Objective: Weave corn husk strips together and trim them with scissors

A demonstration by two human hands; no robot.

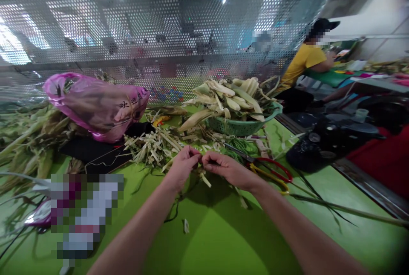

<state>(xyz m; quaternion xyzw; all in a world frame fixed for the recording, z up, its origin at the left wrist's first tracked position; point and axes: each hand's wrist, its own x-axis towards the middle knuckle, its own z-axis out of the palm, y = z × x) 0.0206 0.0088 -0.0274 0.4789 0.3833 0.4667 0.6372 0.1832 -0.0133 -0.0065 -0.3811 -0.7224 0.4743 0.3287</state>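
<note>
My left hand (183, 164) and my right hand (223, 167) meet over the green table (217, 232), fingers pinched together on a small pale strip of corn husk (204, 178) that hangs between them. Both hands are closed. A pile of cut husk strips (153, 147) lies just beyond my left hand. Red and yellow handled scissors (271, 170) rest on the table right of my right hand.
A green basket (243, 126) full of husks stands behind the hands. A pink plastic bag (96, 104) sits at the left, with corn stalks (25, 138) beside it. A perforated metal screen (159, 32) backs the table. A person in a yellow shirt (303, 64) sits far right.
</note>
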